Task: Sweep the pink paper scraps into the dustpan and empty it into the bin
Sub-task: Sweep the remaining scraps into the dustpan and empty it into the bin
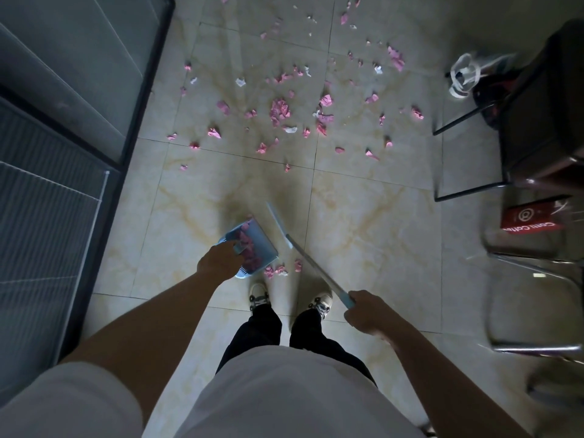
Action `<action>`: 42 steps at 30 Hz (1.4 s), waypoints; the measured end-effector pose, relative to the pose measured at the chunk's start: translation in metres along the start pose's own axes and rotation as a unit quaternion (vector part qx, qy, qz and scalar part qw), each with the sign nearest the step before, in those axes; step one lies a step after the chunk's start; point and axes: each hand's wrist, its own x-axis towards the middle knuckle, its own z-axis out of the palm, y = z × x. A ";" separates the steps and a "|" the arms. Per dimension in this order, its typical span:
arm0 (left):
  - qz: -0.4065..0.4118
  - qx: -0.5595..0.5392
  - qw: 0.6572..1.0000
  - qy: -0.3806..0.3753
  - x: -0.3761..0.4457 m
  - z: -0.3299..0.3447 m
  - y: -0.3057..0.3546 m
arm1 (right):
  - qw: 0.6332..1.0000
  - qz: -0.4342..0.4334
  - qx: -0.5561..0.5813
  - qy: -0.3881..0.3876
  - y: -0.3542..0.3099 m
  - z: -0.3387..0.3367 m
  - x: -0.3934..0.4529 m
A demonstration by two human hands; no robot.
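Observation:
A light blue dustpan (259, 241) sits low over the tiled floor just ahead of my feet, with pink paper scraps (248, 248) piled inside. My left hand (219, 260) grips its handle. My right hand (366, 312) grips the handle of a thin blue broom (311, 262), whose narrow head (278, 222) reaches the floor right of the dustpan. A few pink scraps (278, 269) lie beside the dustpan's near edge. Several more pink and white scraps (279, 110) are scattered across the tiles farther ahead. No bin is in view.
A dark glass door frame (139, 99) runs along the left. On the right stand a dark chair (537, 128) with metal legs, a white bag (466, 74) and a red paper bag (531, 216) on a second metal-framed chair (537, 298). My shoes (290, 300) are right behind the dustpan.

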 end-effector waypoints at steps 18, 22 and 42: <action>-0.039 -0.028 0.998 0.043 -0.067 0.025 -0.077 | 0.994 0.061 -0.096 -0.009 0.020 0.021 0.006; -0.058 -0.021 0.997 0.054 -0.096 0.046 -0.094 | 0.991 0.047 -0.122 -0.006 0.039 0.028 0.001; 0.020 0.038 0.998 -0.040 -0.098 0.098 -0.102 | 0.994 -0.004 0.004 -0.110 -0.009 0.144 -0.071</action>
